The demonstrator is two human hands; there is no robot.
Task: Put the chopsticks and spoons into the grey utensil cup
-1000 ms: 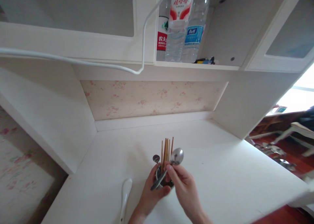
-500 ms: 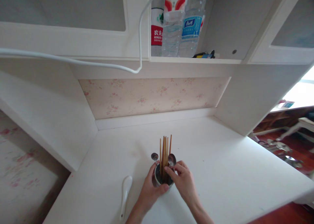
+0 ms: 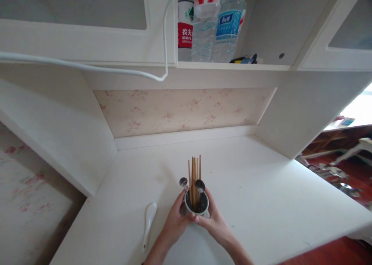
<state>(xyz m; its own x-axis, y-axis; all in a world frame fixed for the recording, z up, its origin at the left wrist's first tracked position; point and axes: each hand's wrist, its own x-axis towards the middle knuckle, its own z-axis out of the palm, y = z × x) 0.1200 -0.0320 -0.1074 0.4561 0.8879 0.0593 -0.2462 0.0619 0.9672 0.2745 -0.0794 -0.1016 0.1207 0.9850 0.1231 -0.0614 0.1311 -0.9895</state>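
Note:
A round cup (image 3: 196, 212) stands between my two hands on the white desk. My left hand (image 3: 176, 217) is wrapped round its left side, and my right hand (image 3: 214, 219) holds it from the right. Both thumbs meet at the near side of the rim. Several wooden chopsticks (image 3: 193, 176) rise upright from the cup. One metal spoon (image 3: 183, 182) leans out to the left, and a second metal spoon (image 3: 200, 186) stands at the right of the chopsticks. The far fingers are partly hidden behind the cup.
A white spoon (image 3: 149, 222) lies on the desk (image 3: 255, 203) left of my left hand. Plastic bottles (image 3: 205, 36) stand on the shelf above. A white cable (image 3: 116, 71) hangs in front of the cabinet. Side panels (image 3: 279, 121) bound the desk left and right.
My right hand has left the right metal spoon and moved down round the cup's right side. That spoon now sits closer to the chopsticks. My left hand stays on the cup.

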